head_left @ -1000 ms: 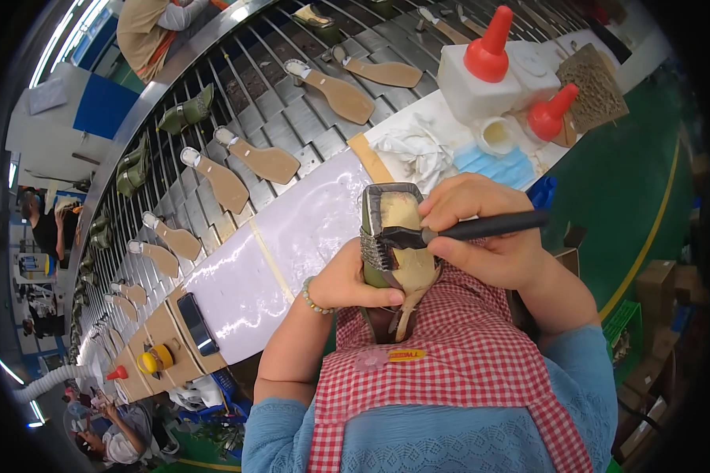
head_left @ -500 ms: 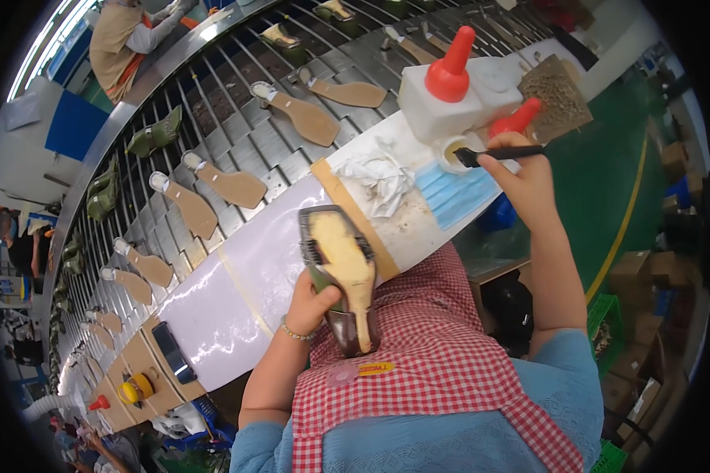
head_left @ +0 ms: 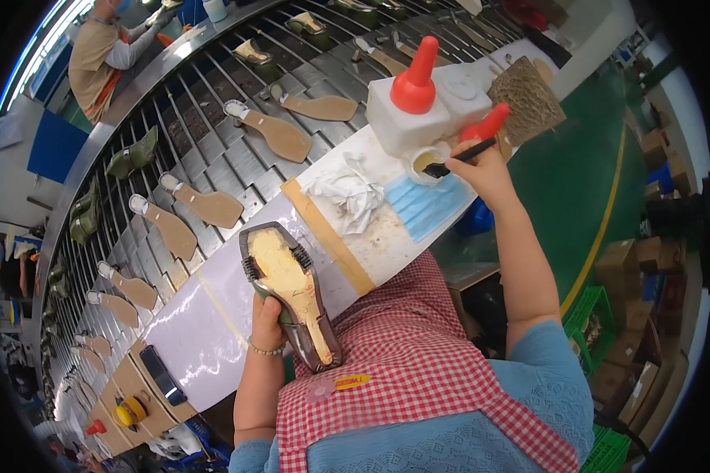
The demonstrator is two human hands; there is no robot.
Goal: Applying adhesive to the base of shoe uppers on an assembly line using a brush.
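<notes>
Left hand (head_left: 266,319)'s gripping the upturned, green-and-brown glossy shoe (head_left: 288,276) by the near bench (head_left: 380,258) edge; right hand (head_left: 481,167)'s dipping your slim black brush (head_left: 479,147) in the round white plastic pot (head_left: 411,167). You're probably mid-coating, outsole not on yet.

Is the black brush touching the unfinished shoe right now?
No, the right hand holds the black brush at the mouth of the open white jar, apart from the unfinished shoe in the left hand.

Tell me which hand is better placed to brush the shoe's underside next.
The right hand, probably: it holds the black brush, its head at the mouth of the white pot, while the left hand is occupied gripping the shoe, pale underside up.
</notes>
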